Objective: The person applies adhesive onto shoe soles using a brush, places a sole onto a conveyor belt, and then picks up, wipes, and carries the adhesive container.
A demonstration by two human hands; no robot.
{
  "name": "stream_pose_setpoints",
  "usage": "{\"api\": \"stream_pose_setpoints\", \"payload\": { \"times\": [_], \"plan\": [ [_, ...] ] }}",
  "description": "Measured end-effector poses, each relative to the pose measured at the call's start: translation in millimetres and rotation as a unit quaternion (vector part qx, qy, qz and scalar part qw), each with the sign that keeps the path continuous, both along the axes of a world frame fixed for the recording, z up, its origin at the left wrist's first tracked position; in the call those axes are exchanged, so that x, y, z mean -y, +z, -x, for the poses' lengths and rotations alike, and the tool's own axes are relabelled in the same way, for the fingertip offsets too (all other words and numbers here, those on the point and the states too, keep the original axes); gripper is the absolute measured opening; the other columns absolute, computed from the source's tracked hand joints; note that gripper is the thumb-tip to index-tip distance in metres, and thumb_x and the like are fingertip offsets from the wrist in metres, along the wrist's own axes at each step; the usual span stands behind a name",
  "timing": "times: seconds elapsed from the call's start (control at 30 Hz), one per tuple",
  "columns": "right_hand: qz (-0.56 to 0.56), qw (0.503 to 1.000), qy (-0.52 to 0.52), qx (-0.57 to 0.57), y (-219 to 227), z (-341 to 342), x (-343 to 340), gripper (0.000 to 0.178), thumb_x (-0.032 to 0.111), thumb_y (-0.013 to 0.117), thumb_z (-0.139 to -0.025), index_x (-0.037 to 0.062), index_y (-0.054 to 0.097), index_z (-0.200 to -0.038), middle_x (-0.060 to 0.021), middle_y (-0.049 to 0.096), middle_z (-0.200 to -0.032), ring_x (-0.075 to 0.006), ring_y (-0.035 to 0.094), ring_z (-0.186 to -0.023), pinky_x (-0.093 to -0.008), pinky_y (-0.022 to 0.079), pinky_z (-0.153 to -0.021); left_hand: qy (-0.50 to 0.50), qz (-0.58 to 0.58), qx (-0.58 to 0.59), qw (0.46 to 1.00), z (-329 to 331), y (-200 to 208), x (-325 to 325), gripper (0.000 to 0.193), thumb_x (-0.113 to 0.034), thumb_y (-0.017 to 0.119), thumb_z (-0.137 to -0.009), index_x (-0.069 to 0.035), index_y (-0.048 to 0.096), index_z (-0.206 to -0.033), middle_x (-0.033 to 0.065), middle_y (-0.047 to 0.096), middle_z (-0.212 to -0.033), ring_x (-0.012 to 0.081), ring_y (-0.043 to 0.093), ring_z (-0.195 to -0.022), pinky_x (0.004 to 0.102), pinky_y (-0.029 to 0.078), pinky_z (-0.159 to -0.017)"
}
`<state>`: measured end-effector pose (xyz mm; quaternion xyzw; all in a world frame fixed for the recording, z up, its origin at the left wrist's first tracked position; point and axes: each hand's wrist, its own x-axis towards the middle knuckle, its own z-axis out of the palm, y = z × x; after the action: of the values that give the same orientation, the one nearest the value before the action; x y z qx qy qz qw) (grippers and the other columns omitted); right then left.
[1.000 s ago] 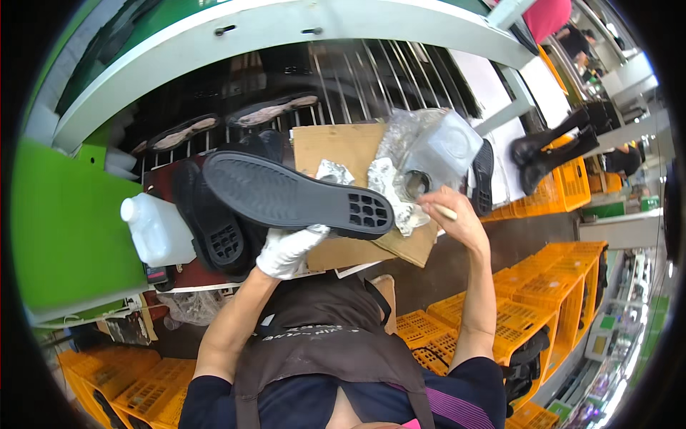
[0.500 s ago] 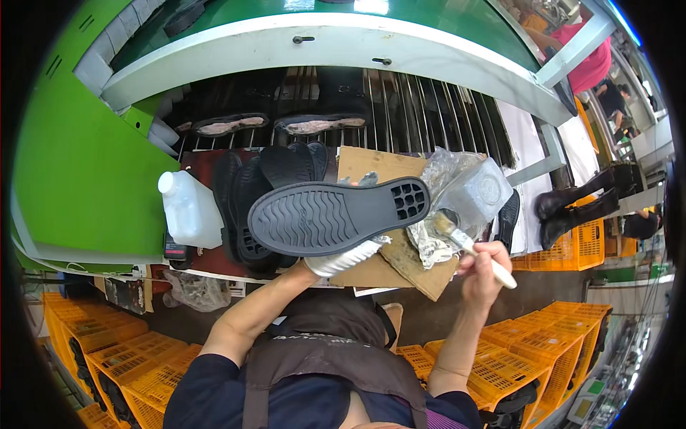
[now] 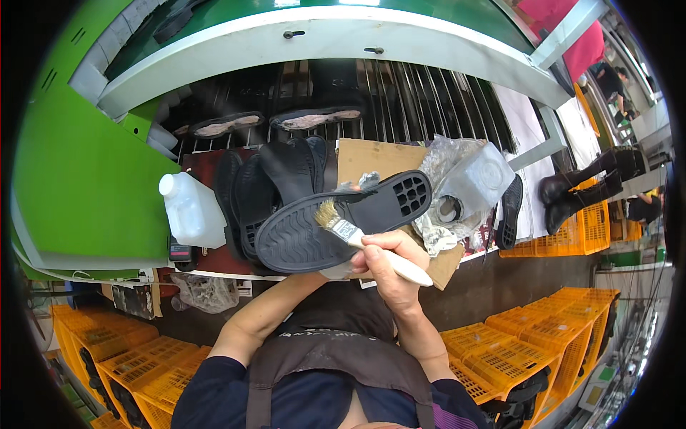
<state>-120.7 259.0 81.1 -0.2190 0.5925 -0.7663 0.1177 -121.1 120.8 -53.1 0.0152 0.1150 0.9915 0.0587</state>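
"What does the head view show in the hands?"

"The left hand (image 3: pixel 336 270), in a white glove, supports a black rubber shoe sole (image 3: pixel 375 207) from beneath. Most of that hand is hidden; pale fingertips show at the sole's far edge, so it is clasped across the middle, though I cannot tell how tightly."

"And the right hand (image 3: pixel 393 266)?"

"Bare, with thumb and fingers pinching the white handle of a flat paintbrush (image 3: pixel 349 232). The bristles meet the tread, just on the toe side of the sole's middle."

"Where exactly is the sole?"

"Over the near side of the workbench, tread facing up, its toe end to the left and its heel, with a grid of square recesses, to the right. Its far side overlaps a cardboard sheet (image 3: pixel 379 159)."

"What lies around it?"

"More black soles (image 3: pixel 286 171) crowd together on the left, with a white plastic jug (image 3: pixel 194 212) beside them. Right of the heel, a translucent plastic container (image 3: pixel 482 179) lies tipped over on crumpled clear plastic wrap, its round opening towards the person."

"Farther out?"

"Black boots (image 3: pixel 580 191) at the right, and orange crates (image 3: pixel 518 336) on both sides below."
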Motion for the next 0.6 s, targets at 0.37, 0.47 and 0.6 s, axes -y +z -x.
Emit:
{"api": "stream_pose_setpoints", "payload": {
  "times": [0.37,0.47,0.6],
  "plan": [
    [-0.040,0.971,-0.234,-0.031,-19.3,41.2,-34.5,0.015,0.009,0.057,-0.092,-0.0053,0.059,-0.094,-0.0102,0.062,-0.067,-0.0124,0.057,-0.053,-0.0228,0.049,-0.050,0.138,0.590,-0.031,0.795,-6.5,59.9,-7.3,0.069,-0.020,0.073,-0.081,-0.005,0.036,-0.138,0.0079,0.048,-0.134,0.0194,0.046,-0.124,0.0347,0.029,-0.111],
    [-0.053,0.980,-0.188,-0.036,-16.7,33.5,-32.5,0.011,0.005,0.058,-0.091,-0.0062,0.059,-0.095,-0.0116,0.065,-0.073,-0.0127,0.062,-0.059,-0.0244,0.054,-0.057,0.157,0.855,-0.133,0.475,-4.5,55.7,-4.4,0.070,-0.020,0.072,-0.082,-0.005,0.035,-0.139,0.0088,0.048,-0.134,0.0186,0.044,-0.127,0.0347,0.028,-0.111],
    [-0.026,0.991,-0.129,-0.015,-13.3,13.9,-13.9,0.010,0.002,0.059,-0.090,-0.0065,0.059,-0.095,-0.0129,0.066,-0.073,-0.0137,0.064,-0.061,-0.0252,0.055,-0.058,0.179,0.651,-0.057,0.735,-5.0,30.1,-9.7,0.061,-0.022,0.068,-0.085,-0.006,0.037,-0.136,0.0075,0.051,-0.127,0.0164,0.048,-0.119,0.0352,0.033,-0.106]
  ]
}}
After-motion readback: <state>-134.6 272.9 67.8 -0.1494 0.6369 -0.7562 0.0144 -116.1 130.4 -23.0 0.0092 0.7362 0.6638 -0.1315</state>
